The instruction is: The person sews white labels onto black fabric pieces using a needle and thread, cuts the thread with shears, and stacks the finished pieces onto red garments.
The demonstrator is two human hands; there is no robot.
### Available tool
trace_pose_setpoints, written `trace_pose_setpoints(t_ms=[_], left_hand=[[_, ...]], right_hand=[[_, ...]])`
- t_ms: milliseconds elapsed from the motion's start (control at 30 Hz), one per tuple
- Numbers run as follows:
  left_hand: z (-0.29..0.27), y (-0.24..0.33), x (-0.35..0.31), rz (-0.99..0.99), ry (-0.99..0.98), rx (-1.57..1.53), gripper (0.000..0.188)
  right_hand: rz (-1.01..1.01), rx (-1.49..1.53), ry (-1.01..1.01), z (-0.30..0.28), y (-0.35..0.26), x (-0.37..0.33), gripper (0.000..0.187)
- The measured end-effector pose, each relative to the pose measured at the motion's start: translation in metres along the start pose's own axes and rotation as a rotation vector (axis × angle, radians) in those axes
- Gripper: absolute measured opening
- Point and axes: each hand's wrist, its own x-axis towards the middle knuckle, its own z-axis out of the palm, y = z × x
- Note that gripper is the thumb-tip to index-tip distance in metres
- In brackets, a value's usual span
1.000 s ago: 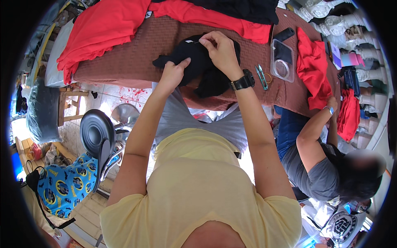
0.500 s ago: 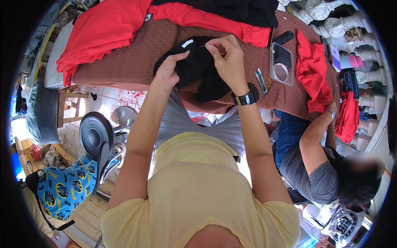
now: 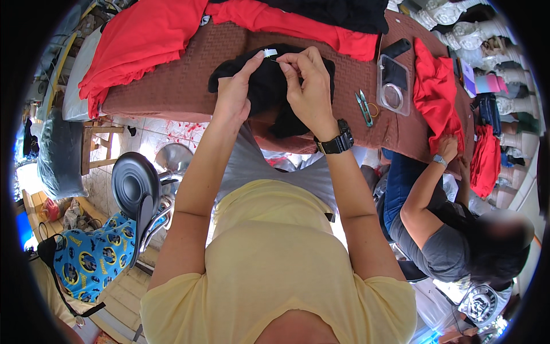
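A black garment (image 3: 267, 94) lies bunched on the near edge of the brown-covered table (image 3: 166, 94). My left hand (image 3: 235, 97) is closed on it, the thumb pressing beside a small white label (image 3: 270, 53) on the cloth. My right hand (image 3: 309, 86), with a black watch on its wrist, pinches a thin needle (image 3: 273, 61) between thumb and fingertips. The needle's end points at the cloth just below the label. Whether it has gone into the fabric is too small to tell.
Thread snips (image 3: 364, 108) lie to the right, near a clear plastic box (image 3: 393, 86). Red garments (image 3: 146, 46) and black cloth (image 3: 344, 11) cover the table's far side. At right, a co-worker's hand (image 3: 448, 148) handles red cloth (image 3: 438, 97). A black stool (image 3: 136, 182) stands left.
My left thumb has moved up to the white label, and the label has shifted right. My right hand has come slightly left and lower with the needle. The co-worker's arm has shifted left.
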Motion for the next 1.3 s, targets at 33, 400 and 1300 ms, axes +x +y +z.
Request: trace_pose_setpoints(t_ms=[33,400,1300], left_hand=[[0.002,0.001,-0.002,0.016,-0.004,0.008,0.020],[0.004,-0.006,-0.006,0.182,-0.107,0.063,0.018],[0.011,-0.017,-0.009,0.503,-0.023,0.392,0.012]], right_hand=[[-0.003,-0.001,0.007,0.000,-0.001,0.000,0.008],[-0.060,-0.065,0.041,-0.001,-0.005,-0.001,0.013],[-0.127,-0.191,0.060,-0.007,-0.011,-0.001,0.014]])
